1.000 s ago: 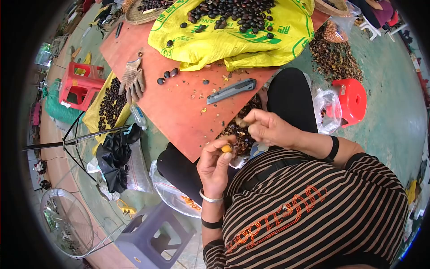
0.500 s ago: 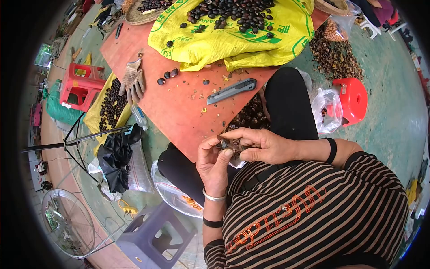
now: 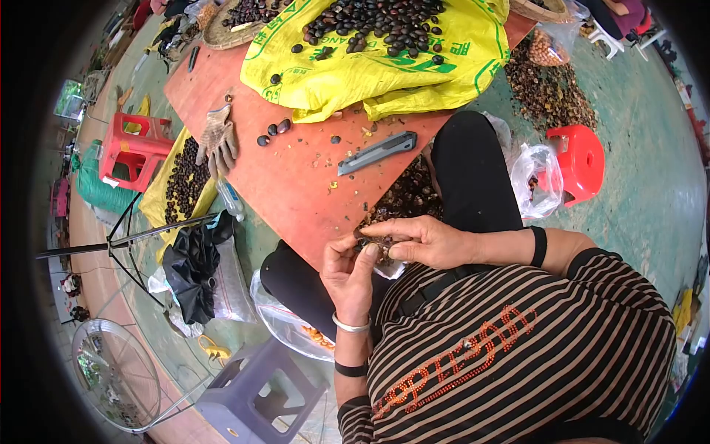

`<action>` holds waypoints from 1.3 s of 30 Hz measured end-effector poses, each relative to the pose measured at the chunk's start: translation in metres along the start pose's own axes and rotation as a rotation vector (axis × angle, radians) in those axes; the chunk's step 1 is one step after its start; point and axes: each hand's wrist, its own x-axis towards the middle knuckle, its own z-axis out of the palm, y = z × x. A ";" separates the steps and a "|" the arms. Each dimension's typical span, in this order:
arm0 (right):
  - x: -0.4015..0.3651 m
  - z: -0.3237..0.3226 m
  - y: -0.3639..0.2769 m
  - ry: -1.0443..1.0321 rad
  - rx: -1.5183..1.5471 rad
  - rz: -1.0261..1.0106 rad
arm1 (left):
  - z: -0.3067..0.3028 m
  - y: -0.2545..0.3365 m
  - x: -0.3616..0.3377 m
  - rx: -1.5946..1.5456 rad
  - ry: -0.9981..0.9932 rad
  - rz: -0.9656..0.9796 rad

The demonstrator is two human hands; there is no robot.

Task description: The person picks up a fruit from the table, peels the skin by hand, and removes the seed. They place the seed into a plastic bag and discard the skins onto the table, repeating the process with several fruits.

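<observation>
The left hand (image 3: 349,275), in the lower middle of the frame, pinches a small dark nut (image 3: 365,244) between thumb and fingers. The right hand (image 3: 423,242) lies across from the right, its fingertips closed on the same nut, so the hands touch. They sit just off the near edge of the orange surface (image 3: 296,185). Further up lies a knife (image 3: 377,152), slanting toward the upper right and nearer the right hand.

the right hand (image 3: 427,243) has dropped to join the left hand (image 3: 347,280) around a dark nut (image 3: 367,244).
</observation>
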 end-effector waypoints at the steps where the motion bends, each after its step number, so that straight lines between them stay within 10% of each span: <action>1: 0.000 0.002 0.002 0.002 0.002 -0.003 | 0.001 -0.001 0.000 0.032 0.041 0.008; 11: 0.017 -0.033 0.060 0.375 -0.414 -0.132 | 0.013 0.000 -0.005 0.113 -0.107 -0.016; 13: 0.009 -0.039 0.012 0.274 -0.179 0.252 | 0.014 0.005 -0.003 -0.057 -0.117 -0.094; 33: 0.005 -0.006 -0.015 -0.050 -0.097 -0.086 | -0.002 -0.002 0.005 -0.241 -0.100 -0.044; 39: 0.002 -0.010 -0.027 -0.115 -0.072 0.103 | 0.001 0.005 0.003 -0.072 -0.053 0.025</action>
